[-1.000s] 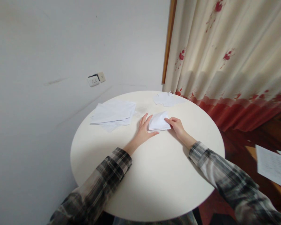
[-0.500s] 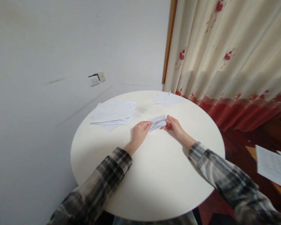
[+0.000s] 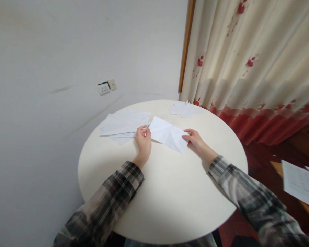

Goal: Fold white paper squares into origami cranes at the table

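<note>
A creased white sheet of paper (image 3: pixel 167 133) is spread out just above or on the round table, between my two hands. Its left end is pinched by my left hand (image 3: pixel 143 141), thumb against fingers. My right hand (image 3: pixel 195 140) grips the opposite end, thumb on top and the other fingers partly hidden. Left of my left hand lies a loose stack of white paper (image 3: pixel 123 122), its sheets overlapping unevenly. Fold lines show across the held sheet.
The white round table (image 3: pixel 167 199) stands against a pale wall with a socket (image 3: pixel 103 89). Torn-looking paper (image 3: pixel 184 109) lies at its far edge. A floral curtain (image 3: pixel 247 68) hangs behind at right. Written sheets (image 3: pixel 301 183) rest on a wooden surface at far right.
The paper was bunched in narrow folds between my hands; now it is opened out wide. My left hand has moved left and slightly up, while my right hand has shifted a little right.
</note>
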{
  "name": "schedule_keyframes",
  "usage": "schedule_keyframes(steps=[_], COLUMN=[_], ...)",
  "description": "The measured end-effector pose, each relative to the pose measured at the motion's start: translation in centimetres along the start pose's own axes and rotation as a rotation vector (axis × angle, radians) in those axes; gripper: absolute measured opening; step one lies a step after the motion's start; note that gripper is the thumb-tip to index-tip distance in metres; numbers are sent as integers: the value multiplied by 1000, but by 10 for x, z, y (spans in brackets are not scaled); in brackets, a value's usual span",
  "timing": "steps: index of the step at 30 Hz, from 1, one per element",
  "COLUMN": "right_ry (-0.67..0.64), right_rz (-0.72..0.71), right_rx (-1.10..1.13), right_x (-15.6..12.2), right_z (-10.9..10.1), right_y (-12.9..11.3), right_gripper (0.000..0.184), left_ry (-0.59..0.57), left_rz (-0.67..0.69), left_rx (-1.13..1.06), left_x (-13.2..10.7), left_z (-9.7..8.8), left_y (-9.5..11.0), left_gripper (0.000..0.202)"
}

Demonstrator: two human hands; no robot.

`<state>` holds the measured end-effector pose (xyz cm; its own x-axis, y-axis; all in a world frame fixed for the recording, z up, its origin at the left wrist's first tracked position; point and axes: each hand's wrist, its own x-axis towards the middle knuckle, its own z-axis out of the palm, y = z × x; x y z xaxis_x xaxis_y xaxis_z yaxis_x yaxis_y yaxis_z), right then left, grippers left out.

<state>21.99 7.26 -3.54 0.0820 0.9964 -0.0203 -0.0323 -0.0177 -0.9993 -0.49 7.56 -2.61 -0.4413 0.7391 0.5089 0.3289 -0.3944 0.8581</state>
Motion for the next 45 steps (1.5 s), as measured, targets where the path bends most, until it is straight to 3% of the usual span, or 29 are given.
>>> schedule_keyframes(steps=[2, 4, 7, 10, 12, 14, 17, 20, 45], right_ry=[-76, -184, -388, -530, -518, -428, -277, -226, -233], right_rz=[25, 41, 64, 18, -35, -72, -142, -230, -297], right_rx=[7, -2, -90, -210, -287, -365, -498, -590, -677], right_x=[-2, -3, -4, -4, -4, -5, -6, -8, -8], right_z=[-3, -7, -13, -17, -17, -15, -12, -11, -12], right_y=[-2, -5, -12, -18, -20, -18, -12, -7, -6], right_gripper=[30, 29, 30, 30, 31, 36, 41, 40, 35], left_ry=[46, -9, -293, -715, -945, -1051, -1080, -1097, -1078], left_rz=[118, 284, 466, 579, 645, 653, 635, 639, 604], left_rx=[168, 301, 366, 340, 327, 353, 422, 462, 440], left_x=[1, -2, -12, -26, -33, -37, -38, -37, -37], left_z=[-4, -5, -3, 3, 5, 6, 7, 7, 10], left_y=[2, 7, 14, 13, 8, 2, -4, -7, -1], left_gripper=[34, 44, 44, 40, 40, 43, 44, 46, 44])
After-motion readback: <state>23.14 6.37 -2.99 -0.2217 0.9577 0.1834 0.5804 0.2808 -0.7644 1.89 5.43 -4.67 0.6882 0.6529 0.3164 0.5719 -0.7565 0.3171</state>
